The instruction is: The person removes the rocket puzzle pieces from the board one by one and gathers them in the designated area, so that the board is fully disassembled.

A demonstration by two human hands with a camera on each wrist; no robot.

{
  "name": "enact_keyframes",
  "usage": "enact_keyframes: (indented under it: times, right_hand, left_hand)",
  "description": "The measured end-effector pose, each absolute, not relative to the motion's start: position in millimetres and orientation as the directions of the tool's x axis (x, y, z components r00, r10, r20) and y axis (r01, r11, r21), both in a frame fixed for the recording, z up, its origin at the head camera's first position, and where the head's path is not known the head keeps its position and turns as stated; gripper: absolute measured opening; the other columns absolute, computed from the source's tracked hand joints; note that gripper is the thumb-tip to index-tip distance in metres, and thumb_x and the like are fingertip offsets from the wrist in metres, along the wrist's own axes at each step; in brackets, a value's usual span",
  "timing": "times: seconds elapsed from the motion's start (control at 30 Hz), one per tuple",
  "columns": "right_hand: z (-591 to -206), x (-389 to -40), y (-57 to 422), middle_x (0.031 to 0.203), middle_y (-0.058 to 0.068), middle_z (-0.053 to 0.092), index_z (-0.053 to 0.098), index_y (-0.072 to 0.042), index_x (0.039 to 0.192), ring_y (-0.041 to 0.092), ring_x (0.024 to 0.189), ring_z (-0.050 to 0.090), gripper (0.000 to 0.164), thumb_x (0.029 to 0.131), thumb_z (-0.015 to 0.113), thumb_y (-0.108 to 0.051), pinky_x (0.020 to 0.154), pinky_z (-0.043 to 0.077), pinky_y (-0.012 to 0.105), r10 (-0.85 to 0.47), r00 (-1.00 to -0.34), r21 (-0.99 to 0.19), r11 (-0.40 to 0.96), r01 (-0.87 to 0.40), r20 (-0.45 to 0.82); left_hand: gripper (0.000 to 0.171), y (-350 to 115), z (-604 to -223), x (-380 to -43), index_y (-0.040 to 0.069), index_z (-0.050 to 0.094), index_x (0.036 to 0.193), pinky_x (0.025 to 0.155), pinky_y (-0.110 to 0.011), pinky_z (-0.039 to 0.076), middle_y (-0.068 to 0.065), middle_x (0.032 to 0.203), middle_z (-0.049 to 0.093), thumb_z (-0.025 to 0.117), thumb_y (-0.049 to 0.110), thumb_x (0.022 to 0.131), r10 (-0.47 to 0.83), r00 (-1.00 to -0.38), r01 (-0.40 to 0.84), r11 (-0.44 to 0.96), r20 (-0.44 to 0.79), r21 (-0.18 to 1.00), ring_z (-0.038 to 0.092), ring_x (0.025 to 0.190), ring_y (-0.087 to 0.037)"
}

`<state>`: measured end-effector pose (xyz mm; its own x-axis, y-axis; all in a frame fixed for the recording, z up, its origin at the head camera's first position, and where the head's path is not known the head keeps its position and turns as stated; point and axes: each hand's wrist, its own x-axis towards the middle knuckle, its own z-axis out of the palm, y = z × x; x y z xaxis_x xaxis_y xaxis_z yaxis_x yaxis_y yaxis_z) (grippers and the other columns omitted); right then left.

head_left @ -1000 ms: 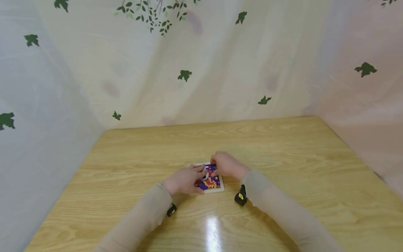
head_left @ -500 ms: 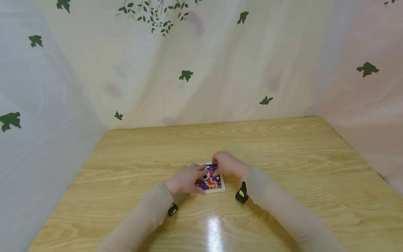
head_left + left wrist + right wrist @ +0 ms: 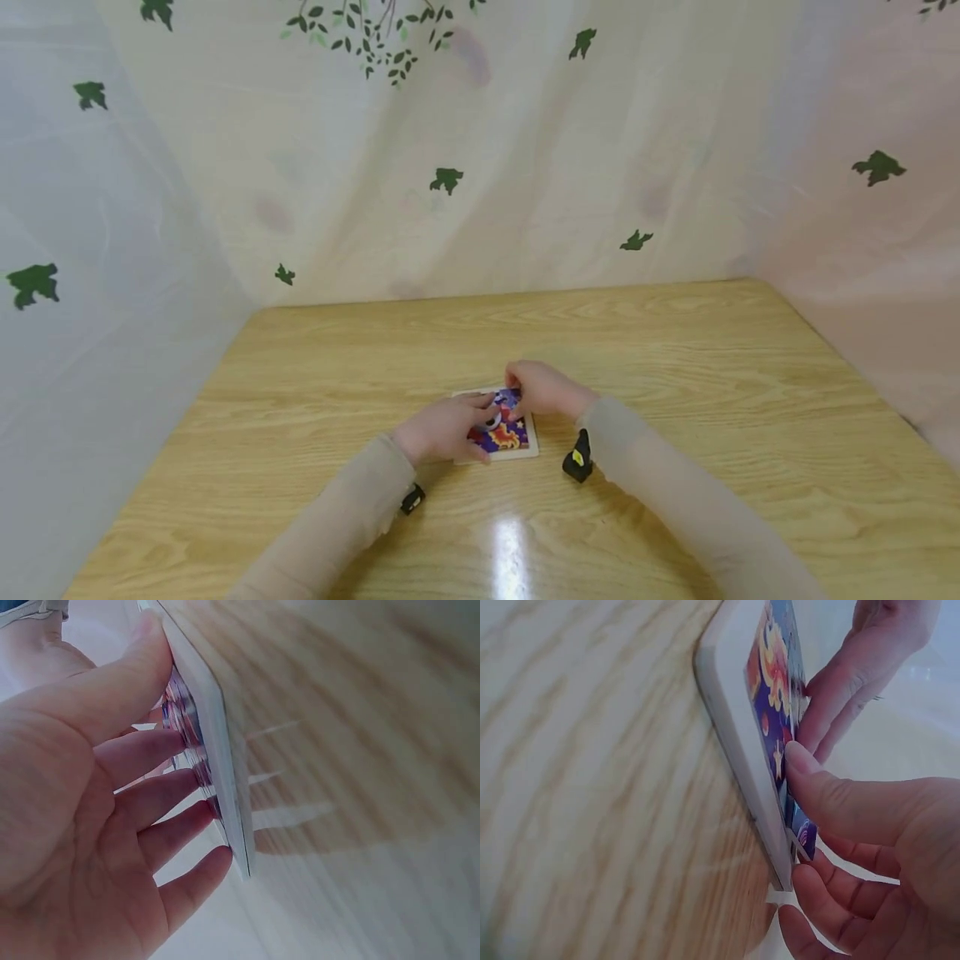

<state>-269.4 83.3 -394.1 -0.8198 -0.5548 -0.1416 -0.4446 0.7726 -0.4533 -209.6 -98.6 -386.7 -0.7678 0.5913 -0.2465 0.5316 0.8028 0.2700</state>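
Note:
A flat jigsaw board [image 3: 528, 446] with a white frame and a purple, orange and red picture lies on the wooden table. My left hand [image 3: 442, 429] rests over its left side. In the left wrist view its fingertips touch the picture, and the thumb [image 3: 142, 667] reaches the frame's near edge. At the far right corner my right hand [image 3: 547, 390] pinches a puzzle piece [image 3: 805, 836] between thumb and fingers. That piece stands tilted up from the picture in the right wrist view. The left hand hides the board's left part.
The wooden table [image 3: 675, 358] stretches out around the board. Behind it hangs a pale cloth [image 3: 525, 233] printed with green leaves. Wrist cameras [image 3: 577, 458] in black sit under both sleeves.
The piece at the far right corner has tilted, and its surface there looks lighter. Both hands stay almost in place; the whole head view has shifted slightly.

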Motion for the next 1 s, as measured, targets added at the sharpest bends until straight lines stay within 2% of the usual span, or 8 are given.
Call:
enact_keyframes:
  times: [0.27,0.47,0.53,0.7,0.77,1.0]
  right_hand:
    - [-394.0,-271.9,92.1,0.089,0.006,0.062,0.064,-0.004,0.096,0.017,0.080,0.055,0.021,0.079,0.075,-0.005,0.076,0.049,0.033,-0.578,-0.811,-0.545,0.710,-0.447,-0.087]
    - [-400.3,-276.1,101.5,0.088,0.004,0.066,0.067,-0.005,0.091,0.014,0.080,0.057,0.007,0.085,0.068,-0.004,0.077,0.049,0.031,-0.582,-0.813,-0.647,0.632,-0.427,-0.032]
    - [-401.5,-276.8,105.1,0.086,0.004,0.065,0.067,-0.004,0.092,0.014,0.075,0.055,0.006,0.087,0.065,-0.004,0.072,0.048,0.029,-0.581,-0.814,-0.696,0.594,-0.404,-0.024]
    - [-404.1,-277.7,114.7,0.092,0.006,0.064,0.067,-0.004,0.101,0.014,0.078,0.055,0.013,0.091,0.060,-0.009,0.069,0.046,0.025,-0.537,-0.842,-0.804,0.521,-0.286,-0.049]
    - [-404.5,-278.6,118.5,0.096,0.006,0.064,0.067,-0.005,0.104,0.015,0.084,0.056,0.015,0.092,0.059,-0.012,0.073,0.047,0.025,-0.516,-0.855,-0.822,0.510,-0.252,-0.058]
    - [-396.6,-279.0,135.0,0.113,0.015,0.063,0.060,0.000,0.120,0.020,0.097,0.059,0.028,0.098,0.048,-0.012,0.085,0.052,0.035,-0.519,-0.850,-0.834,0.505,-0.220,-0.090]
  left_hand:
    - [0.067,-98.5,-387.0,-212.2,0.013,0.045,0.140,0.114,-0.040,0.029,-0.011,0.154,0.028,0.071,0.036,0.083,0.608,-0.759,0.552,0.791,-0.234,0.263,0.029,0.141,-0.031]
    - [0.062,-97.9,-385.1,-211.3,0.014,0.049,0.138,0.114,-0.041,0.029,-0.014,0.153,0.029,0.070,0.036,0.084,0.626,-0.745,0.575,0.778,-0.231,0.253,0.030,0.140,-0.033]
    - [0.062,-97.4,-385.0,-211.0,0.014,0.049,0.138,0.114,-0.041,0.029,-0.014,0.153,0.029,0.070,0.036,0.084,0.628,-0.743,0.578,0.776,-0.230,0.252,0.030,0.140,-0.033]
    - [0.062,-97.0,-385.4,-210.8,0.015,0.049,0.138,0.114,-0.043,0.029,-0.013,0.154,0.029,0.070,0.035,0.084,0.620,-0.746,0.567,0.782,-0.243,0.258,0.030,0.140,-0.033]
    - [0.062,-97.0,-385.6,-210.8,0.015,0.048,0.139,0.114,-0.043,0.029,-0.012,0.154,0.028,0.070,0.035,0.084,0.616,-0.747,0.561,0.786,-0.249,0.260,0.029,0.140,-0.033]
    - [0.063,-97.1,-384.4,-208.4,0.015,0.046,0.140,0.114,-0.043,0.028,-0.012,0.155,0.027,0.069,0.037,0.085,0.610,-0.749,0.553,0.791,-0.259,0.261,0.027,0.142,-0.032]
